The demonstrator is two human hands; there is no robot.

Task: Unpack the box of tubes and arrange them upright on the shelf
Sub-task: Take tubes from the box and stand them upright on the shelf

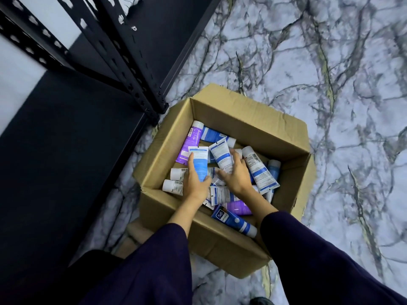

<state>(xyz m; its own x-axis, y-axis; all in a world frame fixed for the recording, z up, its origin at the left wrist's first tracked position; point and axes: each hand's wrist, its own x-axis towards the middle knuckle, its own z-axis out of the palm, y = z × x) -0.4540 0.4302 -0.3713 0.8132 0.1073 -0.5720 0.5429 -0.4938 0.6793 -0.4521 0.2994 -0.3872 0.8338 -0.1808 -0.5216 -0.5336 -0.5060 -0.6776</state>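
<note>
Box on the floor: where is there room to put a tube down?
Bare marble floor lies right of the cardboard box, and the dark shelf left of it. Inside, tubes crowd around both hands; only a cardboard strip shows under the far wall.

You have the box (222, 172) in the middle of the frame on the floor (308, 62), with the shelf (66, 128) filling the left side and its post foot just beside the box's upper left corner. Inside the box the tubes (259, 170) lie in a loose heap. Your left hand (195, 183) sits at the heap's left and your right hand (236, 172) just right of it, both reaching in from the bottom of the frame.
</note>
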